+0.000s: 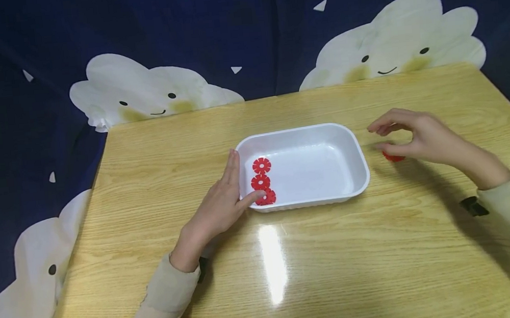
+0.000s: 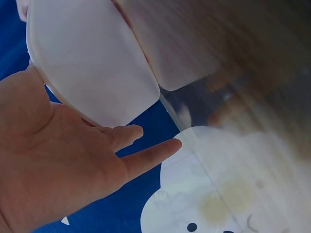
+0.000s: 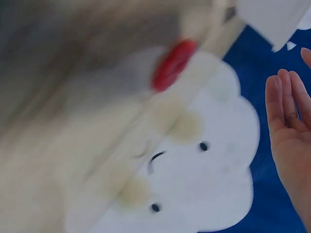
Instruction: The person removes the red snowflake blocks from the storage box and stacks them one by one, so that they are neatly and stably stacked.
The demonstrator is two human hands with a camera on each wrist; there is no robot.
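A white rectangular plastic tray (image 1: 305, 204) sits on the table. Inside, along its left end, three red notched building discs (image 1: 262, 166) lie in a row. My left hand (image 1: 217, 203) rests against the left wall, straight fingers outside, thumb reaching over the rim above the nearest disc. The left wrist view has the tray's wall (image 2: 92, 58) beside the palm and two extended fingertips (image 2: 172, 144). Right of the tray, my right hand (image 1: 419, 135) hovers with thumb and fingers apart, holding nothing. Below it, another red disc (image 1: 393, 157) lies on the table, partly hidden by the thumb.
The wood-grain table (image 1: 167, 157) extends around the tray on all sides. Behind it and to the left hangs a dark blue cloth (image 1: 177, 23) printed with smiling white clouds. A bright light reflection (image 1: 273, 265) shows on the tabletop in front of the tray.
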